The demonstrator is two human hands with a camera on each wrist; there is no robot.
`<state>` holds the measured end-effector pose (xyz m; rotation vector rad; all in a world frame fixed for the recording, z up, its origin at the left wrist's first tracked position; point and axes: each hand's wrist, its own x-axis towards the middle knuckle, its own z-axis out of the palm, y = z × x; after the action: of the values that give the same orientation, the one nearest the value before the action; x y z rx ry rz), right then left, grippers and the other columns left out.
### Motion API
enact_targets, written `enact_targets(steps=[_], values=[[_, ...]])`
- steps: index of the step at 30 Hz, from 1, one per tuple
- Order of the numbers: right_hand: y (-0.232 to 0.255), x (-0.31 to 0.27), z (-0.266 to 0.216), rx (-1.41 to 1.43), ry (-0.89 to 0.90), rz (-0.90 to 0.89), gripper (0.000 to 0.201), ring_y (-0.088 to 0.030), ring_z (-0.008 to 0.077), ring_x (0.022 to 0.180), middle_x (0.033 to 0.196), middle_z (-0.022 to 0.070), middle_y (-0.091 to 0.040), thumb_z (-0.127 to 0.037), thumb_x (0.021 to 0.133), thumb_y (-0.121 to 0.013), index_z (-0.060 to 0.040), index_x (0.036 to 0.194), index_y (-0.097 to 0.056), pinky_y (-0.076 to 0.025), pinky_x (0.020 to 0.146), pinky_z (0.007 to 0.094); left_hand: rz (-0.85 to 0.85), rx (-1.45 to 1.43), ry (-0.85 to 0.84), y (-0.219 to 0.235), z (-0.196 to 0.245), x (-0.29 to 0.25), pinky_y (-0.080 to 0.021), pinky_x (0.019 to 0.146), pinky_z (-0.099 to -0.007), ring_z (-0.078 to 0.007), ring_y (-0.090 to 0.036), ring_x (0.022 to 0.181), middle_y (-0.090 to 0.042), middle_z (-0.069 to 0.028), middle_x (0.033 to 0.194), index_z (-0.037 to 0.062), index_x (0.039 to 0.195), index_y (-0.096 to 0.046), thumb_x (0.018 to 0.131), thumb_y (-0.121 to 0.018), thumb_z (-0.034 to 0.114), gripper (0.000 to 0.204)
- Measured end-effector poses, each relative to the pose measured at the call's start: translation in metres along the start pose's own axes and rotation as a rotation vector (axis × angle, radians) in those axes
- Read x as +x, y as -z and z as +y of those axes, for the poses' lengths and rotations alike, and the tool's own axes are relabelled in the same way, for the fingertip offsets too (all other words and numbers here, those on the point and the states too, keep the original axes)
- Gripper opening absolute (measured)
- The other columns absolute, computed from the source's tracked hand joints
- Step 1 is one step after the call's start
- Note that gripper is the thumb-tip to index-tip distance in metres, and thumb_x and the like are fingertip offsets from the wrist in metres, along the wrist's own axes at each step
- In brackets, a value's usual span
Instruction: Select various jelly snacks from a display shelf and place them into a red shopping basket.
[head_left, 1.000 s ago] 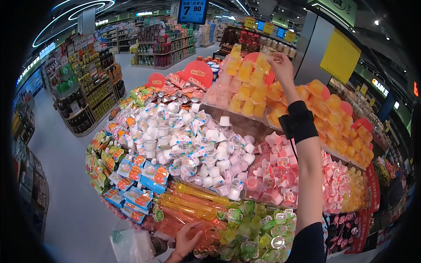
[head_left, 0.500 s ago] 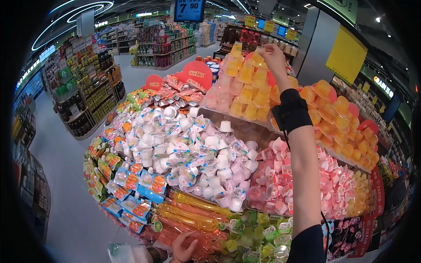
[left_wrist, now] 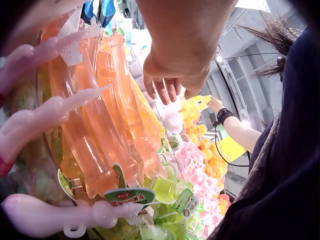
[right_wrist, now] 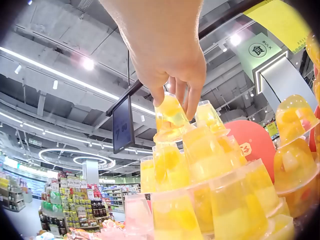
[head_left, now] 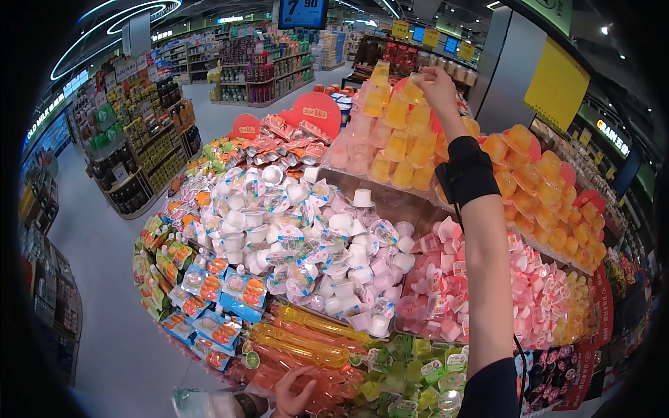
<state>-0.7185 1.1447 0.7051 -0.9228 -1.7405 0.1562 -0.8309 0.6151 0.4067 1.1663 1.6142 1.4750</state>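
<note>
- Jelly cup (right_wrist: pixel 171 119): clear, yellow, narrow end up, pinched by the right hand (right_wrist: pixel 167 55)
- Stacked yellow cups (right_wrist: pixel 200 155) just beneath it
- Left hand (left_wrist: pixel 180 60) loosely bent near orange bottles (left_wrist: pixel 125 90)

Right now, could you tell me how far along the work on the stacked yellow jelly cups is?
The yellow cup stack already stands in tiers, with one top cup free of any hand. The right hand has another cup in its grip beside it. Still left is releasing that cup or lifting it away; I can't tell which. The left hand is empty.
</note>
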Motion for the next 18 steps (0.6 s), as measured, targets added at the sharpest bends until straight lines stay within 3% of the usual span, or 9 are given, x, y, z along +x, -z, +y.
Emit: enact_targets(steps=[18], values=[[0.0018, -0.0048, 0.0061, -0.034, -0.028, -0.013, 0.048, -0.058, 0.0237, 0.084, 0.091, 0.013, -0.06, -0.032, 0.068, -0.067, 0.0001, 0.101, -0.053, -0.045, 0.071, 0.0326, -0.034, -0.025, 0.0, 0.0009, -0.0066, 0.0006, -0.044, 0.075, -0.0249, -0.0162, -0.055, 0.086, -0.056, -0.0104, 0.096, -0.0018, 0.104, -0.054, 0.077, -0.057, 0.001, 0.027]])
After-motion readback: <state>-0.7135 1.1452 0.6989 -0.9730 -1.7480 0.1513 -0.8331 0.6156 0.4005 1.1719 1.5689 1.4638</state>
